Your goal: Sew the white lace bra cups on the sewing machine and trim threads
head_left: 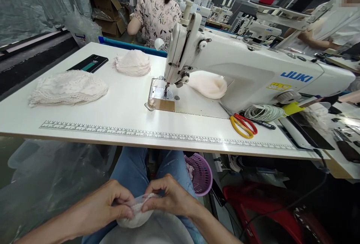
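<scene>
A small white fabric piece with a textured edge is held low over the lap, below the table's front edge. My left hand pinches its left side between thumb and fingers. On its right side, my right hand grips the edge the same way. Beyond them a white sewing machine stands on the white table. A stack of white lacy pieces lies at the left, and a smaller pale pink stack sits behind it. One pale rounded piece rests under the machine arm.
Scissors with red and yellow handles lie beside coiled white cord. A black phone is at the back left. A purple basket stands below the table. Two other people are beyond the table.
</scene>
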Motion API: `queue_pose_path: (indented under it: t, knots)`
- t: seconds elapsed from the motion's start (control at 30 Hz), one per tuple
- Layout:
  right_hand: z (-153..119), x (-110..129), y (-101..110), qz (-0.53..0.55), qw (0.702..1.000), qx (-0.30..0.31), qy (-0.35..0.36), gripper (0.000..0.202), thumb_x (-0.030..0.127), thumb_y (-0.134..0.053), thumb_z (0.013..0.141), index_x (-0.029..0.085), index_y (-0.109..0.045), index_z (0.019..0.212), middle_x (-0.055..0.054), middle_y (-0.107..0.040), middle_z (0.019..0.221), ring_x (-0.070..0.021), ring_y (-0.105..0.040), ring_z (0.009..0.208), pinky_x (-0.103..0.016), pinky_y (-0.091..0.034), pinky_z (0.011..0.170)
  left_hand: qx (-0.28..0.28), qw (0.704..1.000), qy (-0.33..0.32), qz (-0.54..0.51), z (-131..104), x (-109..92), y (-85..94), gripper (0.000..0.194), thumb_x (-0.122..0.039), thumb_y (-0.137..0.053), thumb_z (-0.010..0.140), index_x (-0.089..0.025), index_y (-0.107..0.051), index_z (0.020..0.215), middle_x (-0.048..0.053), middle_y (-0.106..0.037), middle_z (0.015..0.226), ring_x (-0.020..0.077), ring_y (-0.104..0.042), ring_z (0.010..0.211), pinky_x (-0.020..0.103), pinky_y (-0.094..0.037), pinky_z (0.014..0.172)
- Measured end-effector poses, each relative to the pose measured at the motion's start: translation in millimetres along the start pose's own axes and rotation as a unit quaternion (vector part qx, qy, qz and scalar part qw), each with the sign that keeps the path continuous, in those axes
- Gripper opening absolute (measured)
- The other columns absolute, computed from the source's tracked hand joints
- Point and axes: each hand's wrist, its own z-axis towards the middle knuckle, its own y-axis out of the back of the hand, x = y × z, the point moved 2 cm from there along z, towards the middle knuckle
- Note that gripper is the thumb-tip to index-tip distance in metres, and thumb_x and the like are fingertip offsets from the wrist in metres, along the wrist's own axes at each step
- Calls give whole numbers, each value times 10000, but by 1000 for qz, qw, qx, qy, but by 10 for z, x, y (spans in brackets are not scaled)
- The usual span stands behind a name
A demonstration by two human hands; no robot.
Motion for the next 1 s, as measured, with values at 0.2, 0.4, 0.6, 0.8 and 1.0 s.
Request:
queue_pose_path:
  t: [0.2, 0.4, 0.6, 0.8, 1.0]
  knots:
    - [-37, -61, 71, 34, 998, 12, -42, 471, 576, -765, 620, 119, -704, 720, 22, -522, 554, -91, -417, 522, -213, -356, 517, 17, 999, 27, -43, -55, -28, 39, 196, -260, -589, 691, -159, -754, 727, -18, -561, 595, 114, -420, 581, 202, -314, 550]
    - [-42, -79, 69, 54, 997, 25, -54, 445, 556, -777, 613, 131, -689, 709, 9, -566, 592, -110, -486, 555, -227, -396, 559, 17, 998, 36, -45, -65, -103, 37, 195, -255, -592, 675, -175, -765, 719, -14, -596, 570, 115, -449, 561, 205, -351, 555]
    - [-56, -109, 107, 75, 995, 20, -69, 398, 504, -783, 639, 127, -668, 700, 4, -587, 604, -101, -506, 548, -219, -390, 551, 15, 997, 29, -64, -69, -29, 55, 163, -252, -630, 670, -193, -761, 747, -2, -682, 671, 147, -559, 650, 200, -407, 602]
    - [-118, -153, 184, 86, 993, 7, -86, 366, 470, -790, 644, 128, -665, 682, -1, -609, 633, -102, -538, 584, -217, -416, 578, 10, 996, 33, -79, -54, 75, 51, 173, -266, -626, 679, -170, -761, 730, -22, -607, 558, 108, -466, 541, 197, -360, 536]
    - [-120, -156, 169, 76, 993, 6, -93, 391, 508, -770, 657, 133, -669, 701, -9, -618, 640, -120, -559, 600, -238, -439, 600, 22, 996, 27, -79, -105, -24, 110, 189, -238, -592, 679, -185, -768, 724, -13, -624, 605, 131, -496, 607, 205, -383, 581]
